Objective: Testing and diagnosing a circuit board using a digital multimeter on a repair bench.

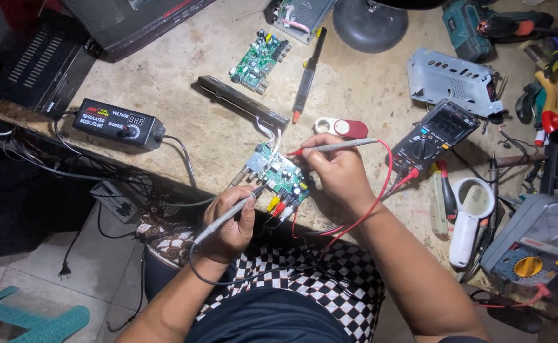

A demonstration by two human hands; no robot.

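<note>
pressing probes on green circuit board (pixel 281 176), left hand (pixel 231 222), right hand (pixel 338 170)

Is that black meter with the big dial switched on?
Cannot tell. The multimeter lies flat with leads plugged in, but its screen looks dim and unreadable.

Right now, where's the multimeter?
Head view, right of centre on the workbench: the multimeter lies just right of the right hand, below the perforated metal cover.

- Bare bench (pixel 184 82) lies open left of the circuit board (pixel 278 174).
- Multimeter (pixel 432 135), red magnifier (pixel 341 128) and black bar (pixel 241 103) crowd the right and rear.
</note>
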